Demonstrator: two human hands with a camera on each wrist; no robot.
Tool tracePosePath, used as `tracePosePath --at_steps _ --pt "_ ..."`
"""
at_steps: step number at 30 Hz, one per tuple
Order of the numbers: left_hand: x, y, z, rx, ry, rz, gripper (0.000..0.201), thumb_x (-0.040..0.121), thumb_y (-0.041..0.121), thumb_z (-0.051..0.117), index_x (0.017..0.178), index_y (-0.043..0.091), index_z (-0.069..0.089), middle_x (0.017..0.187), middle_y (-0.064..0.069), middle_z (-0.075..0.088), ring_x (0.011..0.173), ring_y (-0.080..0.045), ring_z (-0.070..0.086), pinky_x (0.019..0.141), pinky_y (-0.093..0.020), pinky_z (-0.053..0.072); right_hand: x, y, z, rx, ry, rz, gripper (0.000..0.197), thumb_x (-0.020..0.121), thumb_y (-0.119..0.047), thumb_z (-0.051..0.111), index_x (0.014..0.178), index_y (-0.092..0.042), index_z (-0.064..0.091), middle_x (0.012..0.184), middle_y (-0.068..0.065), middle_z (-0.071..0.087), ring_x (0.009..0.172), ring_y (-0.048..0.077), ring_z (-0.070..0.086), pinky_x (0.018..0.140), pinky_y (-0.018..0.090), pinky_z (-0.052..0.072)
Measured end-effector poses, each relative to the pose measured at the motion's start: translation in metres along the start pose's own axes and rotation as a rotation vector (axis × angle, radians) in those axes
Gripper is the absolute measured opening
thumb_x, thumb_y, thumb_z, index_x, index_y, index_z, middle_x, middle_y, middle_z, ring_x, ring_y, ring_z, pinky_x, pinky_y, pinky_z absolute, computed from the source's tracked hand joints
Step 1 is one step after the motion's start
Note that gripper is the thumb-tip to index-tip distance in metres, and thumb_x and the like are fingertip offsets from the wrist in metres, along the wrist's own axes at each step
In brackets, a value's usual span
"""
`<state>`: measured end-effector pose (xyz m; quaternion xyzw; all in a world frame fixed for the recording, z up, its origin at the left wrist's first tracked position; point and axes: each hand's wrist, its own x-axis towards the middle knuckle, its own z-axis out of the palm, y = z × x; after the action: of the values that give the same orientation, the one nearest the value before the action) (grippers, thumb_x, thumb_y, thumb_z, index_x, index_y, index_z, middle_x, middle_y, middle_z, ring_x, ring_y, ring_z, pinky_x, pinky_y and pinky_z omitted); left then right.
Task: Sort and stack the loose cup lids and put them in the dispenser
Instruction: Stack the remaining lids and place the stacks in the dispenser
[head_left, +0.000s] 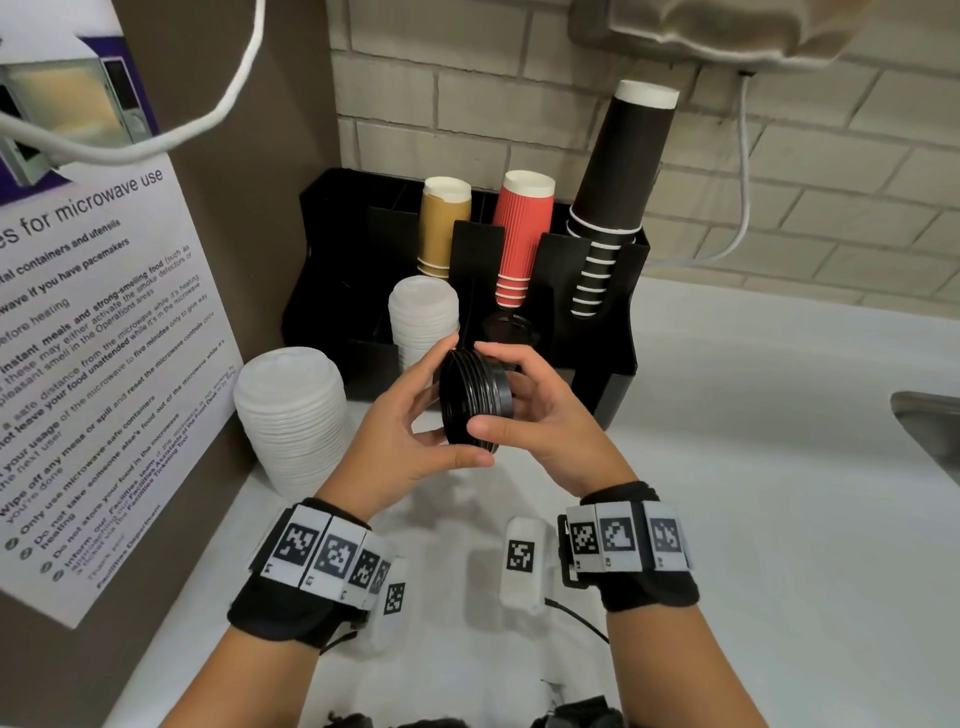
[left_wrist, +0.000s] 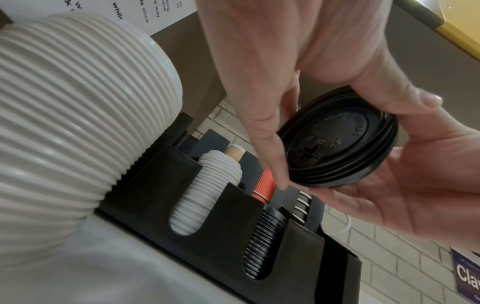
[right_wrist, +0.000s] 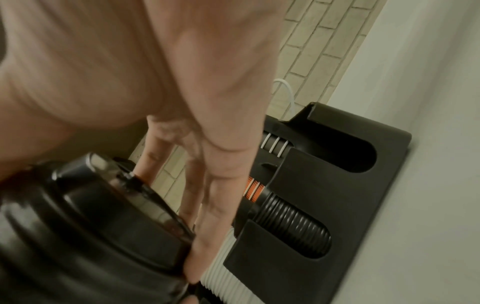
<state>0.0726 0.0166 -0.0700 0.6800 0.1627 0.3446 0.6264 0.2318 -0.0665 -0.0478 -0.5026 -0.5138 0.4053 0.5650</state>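
Observation:
A short stack of black cup lids (head_left: 475, 397) stands on edge between my two hands, just in front of the black dispenser (head_left: 322, 291). My left hand (head_left: 431, 410) grips its left side, thumb below and fingers over the top. My right hand (head_left: 519, 400) grips the right side the same way. The left wrist view shows the black lids (left_wrist: 337, 139) nested, tops facing the camera. More black lids (left_wrist: 262, 242) fill a dispenser slot, and white lids (head_left: 423, 322) fill the slot to its left. A tall loose stack of white lids (head_left: 291, 415) stands on the counter at the left.
Gold cups (head_left: 444, 228), red cups (head_left: 519, 239) and black cups (head_left: 618, 182) stand upside down in the dispenser's back row. Its rightmost front slot (right_wrist: 345, 152) holds nothing. A microwave poster (head_left: 93, 338) covers the left wall. A sink edge (head_left: 930, 426) shows at the right of the white counter (head_left: 727, 467).

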Motion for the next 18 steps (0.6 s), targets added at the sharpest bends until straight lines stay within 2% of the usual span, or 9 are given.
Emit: tracePosePath --at_steps 2,5,6,8,10,11,13,15,18 --pt "0.002 -0.002 -0.001 0.036 0.019 0.012 0.105 0.054 0.03 0.094 0.141 0.045 0.036 0.144 0.015 0.047 0.134 -0.005 0.044 0.102 -0.039 0.048 0.005 0.0 0.001 -0.009 0.003 -0.012 0.065 0.067 -0.024 0.082 0.125 -0.032 0.055 0.121 0.014 0.061 0.106 0.03 0.064 0.092 0.046 0.053" --pt "0.003 -0.001 -0.003 0.053 0.083 0.022 0.101 0.055 0.037 0.086 0.137 0.055 0.03 0.142 0.033 0.037 0.135 0.006 0.037 0.103 -0.022 0.043 0.025 -0.01 -0.009 -0.115 0.043 -0.057 0.067 0.066 -0.025 0.083 0.125 -0.029 0.053 0.12 0.012 0.061 0.105 0.025 0.064 0.085 0.037 0.056" --pt "0.003 0.0 -0.005 0.063 0.123 0.014 0.095 0.056 0.039 0.083 0.134 0.057 0.032 0.143 0.032 0.035 0.136 0.004 0.036 0.103 -0.022 0.042 0.036 -0.016 -0.017 -0.166 0.092 -0.086 0.068 0.065 -0.026 0.083 0.125 -0.03 0.052 0.12 0.01 0.061 0.106 0.022 0.064 0.083 0.034 0.055" --pt "0.001 0.002 -0.009 0.113 0.201 0.011 0.074 0.065 0.04 0.077 0.128 0.053 0.042 0.145 0.019 0.038 0.132 0.001 0.04 0.1 -0.024 0.045 0.061 -0.028 -0.037 -0.283 0.224 -0.137 0.067 0.064 -0.03 0.083 0.123 -0.035 0.05 0.121 0.004 0.06 0.108 0.018 0.063 0.085 0.031 0.055" --pt "-0.001 0.003 -0.013 0.184 0.254 0.03 0.05 0.076 0.033 0.073 0.12 0.046 0.053 0.139 0.012 0.044 0.122 0.008 0.045 0.09 -0.014 0.048 0.086 -0.036 -0.059 -0.39 0.289 -0.116 0.068 0.065 -0.03 0.084 0.122 -0.035 0.049 0.119 -0.001 0.06 0.108 0.016 0.062 0.082 0.03 0.056" --pt "-0.003 0.002 -0.016 0.215 0.267 0.038 0.043 0.08 0.027 0.073 0.117 0.043 0.056 0.136 0.01 0.046 0.118 0.011 0.047 0.086 -0.01 0.048 0.097 -0.038 -0.068 -0.444 0.271 -0.078 0.068 0.066 -0.026 0.084 0.123 -0.032 0.048 0.118 -0.002 0.06 0.108 0.016 0.062 0.081 0.031 0.057" --pt "-0.005 0.001 -0.018 0.243 0.27 0.038 0.038 0.084 0.018 0.072 0.113 0.038 0.059 0.132 0.007 0.05 0.113 0.01 0.05 0.085 -0.01 0.048 0.114 -0.036 -0.081 -0.632 0.18 0.003 0.067 0.068 -0.019 0.084 0.125 -0.024 0.048 0.116 -0.002 0.058 0.109 0.017 0.059 0.091 0.036 0.053" --pt "-0.006 0.001 -0.019 0.251 0.265 0.022 0.036 0.085 0.017 0.071 0.111 0.038 0.06 0.128 0.007 0.051 0.112 0.008 0.052 0.086 -0.014 0.049 0.123 -0.032 -0.085 -0.846 0.05 0.057 0.068 0.07 -0.018 0.083 0.126 -0.018 0.046 0.118 -0.003 0.054 0.113 0.017 0.054 0.098 0.032 0.046" --pt "-0.008 0.0 -0.02 0.255 0.253 -0.002 0.034 0.085 0.018 0.071 0.109 0.04 0.061 0.124 0.01 0.053 0.109 0.007 0.053 0.087 -0.019 0.048 0.13 -0.028 -0.082 -1.075 -0.103 0.125 0.074 0.071 -0.023 0.082 0.134 -0.018 0.043 0.127 0.005 0.054 0.113 0.02 0.054 0.093 0.025 0.041"
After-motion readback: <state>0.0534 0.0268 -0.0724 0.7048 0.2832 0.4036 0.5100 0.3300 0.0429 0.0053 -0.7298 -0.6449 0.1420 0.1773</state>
